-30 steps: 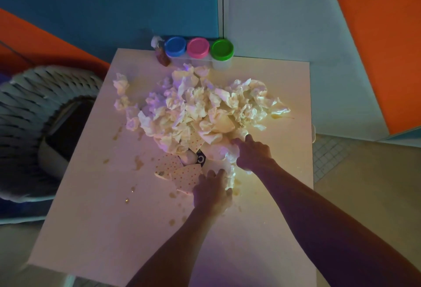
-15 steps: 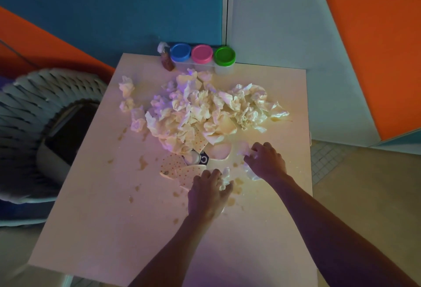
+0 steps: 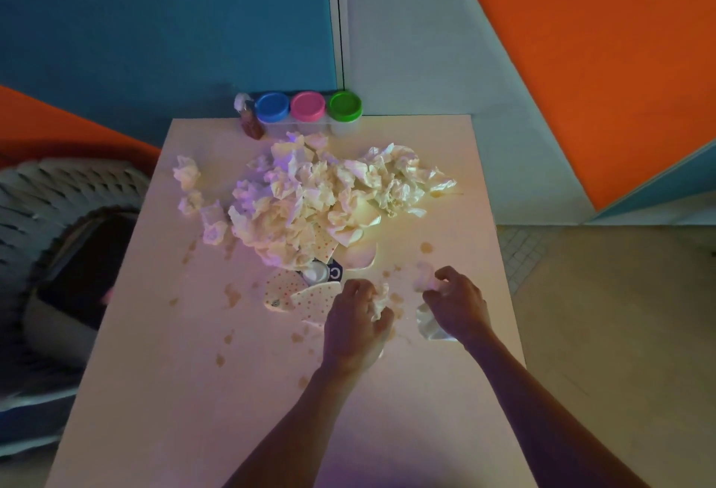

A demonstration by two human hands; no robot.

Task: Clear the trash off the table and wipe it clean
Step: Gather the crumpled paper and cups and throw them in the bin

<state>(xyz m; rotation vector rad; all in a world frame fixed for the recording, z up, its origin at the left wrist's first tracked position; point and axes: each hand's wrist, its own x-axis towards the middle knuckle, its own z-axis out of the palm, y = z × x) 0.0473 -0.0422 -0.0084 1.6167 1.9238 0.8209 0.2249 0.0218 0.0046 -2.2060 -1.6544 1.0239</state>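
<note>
Left hand [image 3: 358,319] and right hand [image 3: 457,303], fingers curled, are each gripping a crumpled white tissue wad [image 3: 381,299] just nearside of the big heap of crumpled paper [image 3: 321,197] on the stained table [image 3: 193,390]; small handfuls are best being carried, loose scraps being kept in.

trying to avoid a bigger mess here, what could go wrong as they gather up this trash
1. The left hand and right hand each grip a tissue wad above brown stains; dragging paper through them could smear the table.
2. The tissue pile reaches the far jars; a broad sweep might knock them over.
3. Loose wads near the left edge could fall off.
</note>
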